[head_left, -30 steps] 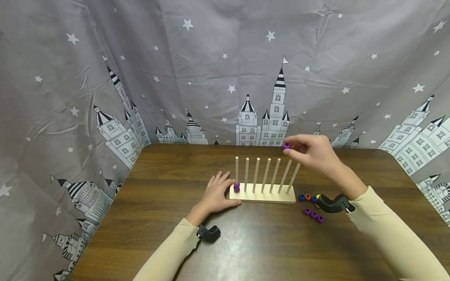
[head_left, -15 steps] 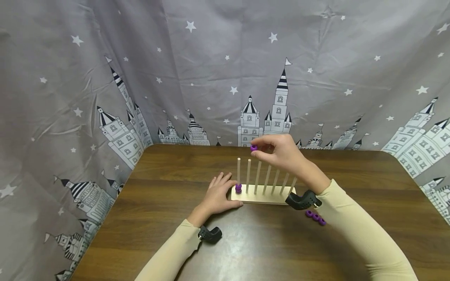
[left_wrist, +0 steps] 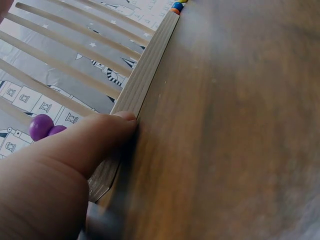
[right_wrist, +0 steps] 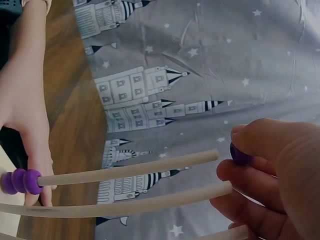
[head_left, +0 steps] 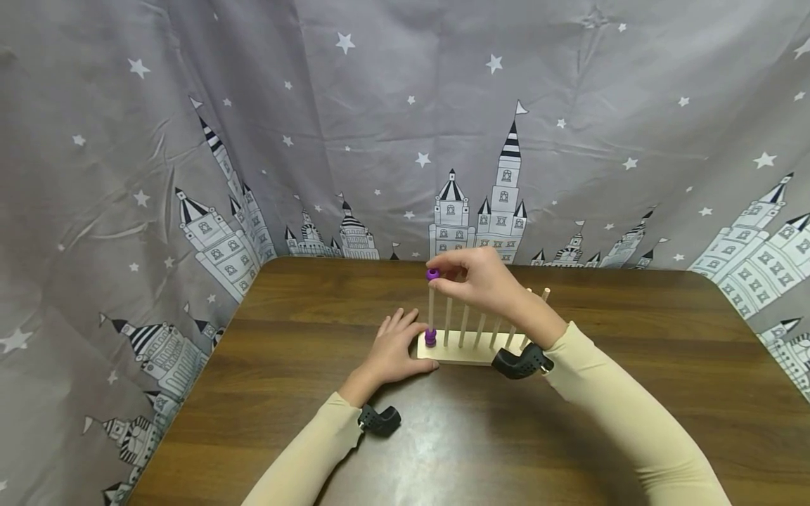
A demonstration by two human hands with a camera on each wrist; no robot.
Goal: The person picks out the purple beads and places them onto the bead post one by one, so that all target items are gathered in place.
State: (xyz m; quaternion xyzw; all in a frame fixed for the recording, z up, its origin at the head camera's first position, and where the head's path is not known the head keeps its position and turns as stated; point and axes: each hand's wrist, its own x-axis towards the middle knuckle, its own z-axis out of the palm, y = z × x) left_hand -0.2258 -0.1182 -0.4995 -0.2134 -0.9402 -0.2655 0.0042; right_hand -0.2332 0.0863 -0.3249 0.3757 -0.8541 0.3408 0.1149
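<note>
A pale wooden base carries a row of several upright pegs. Three purple beads are stacked low on its leftmost peg. My left hand lies spread at the base's left end, thumb pressed against the front edge, fingers straight beyond it. My right hand pinches a purple bead between thumb and fingertips at the leftmost peg's top. In the right wrist view, that bead is just off the peg's tip.
The brown wooden table reaches back to a grey curtain printed with castles and stars. Blue and orange beads lie past the base's far end; in the head view the right forearm and sleeve hide that spot.
My right hand has carried the purple bead leftward over the pegs, from the right end to the leftmost peg. My left hand has stayed at the base.
</note>
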